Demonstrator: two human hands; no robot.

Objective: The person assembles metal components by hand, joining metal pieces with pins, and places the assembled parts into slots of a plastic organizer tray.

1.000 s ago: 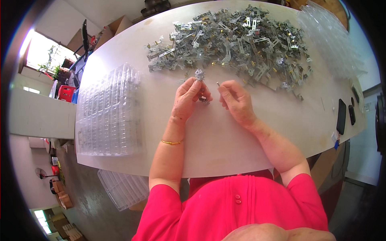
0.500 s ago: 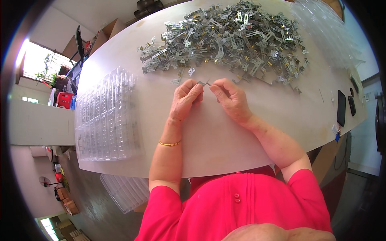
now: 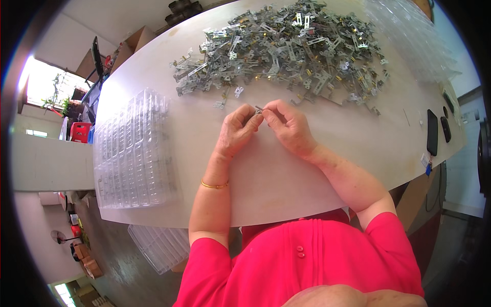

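Note:
Over the table, just on my side of a wide heap of small metal brackets (image 3: 286, 51), my two hands meet fingertip to fingertip. My left hand (image 3: 236, 129) is closed in a pinch on a small metal part (image 3: 259, 109), mostly hidden by the fingers. Thumb and fingers of my right hand (image 3: 289, 128) are pinched at the same spot, against the part's right side; whether they hold a separate piece is too small to make out. One loose bracket (image 3: 239, 91) lies between the heap and my left hand.
A stack of clear plastic trays (image 3: 134, 153) stands on the table's left side. More clear plastic trays (image 3: 409, 38) lie at the far right. A black phone (image 3: 432, 133) and a dark oblong object (image 3: 446, 129) rest near the right edge, with a thin rod (image 3: 406, 117) beside them.
My right hand has moved slightly left, closing the gap, so its fingertips now touch the metal part in my left hand. The view has shifted slightly.

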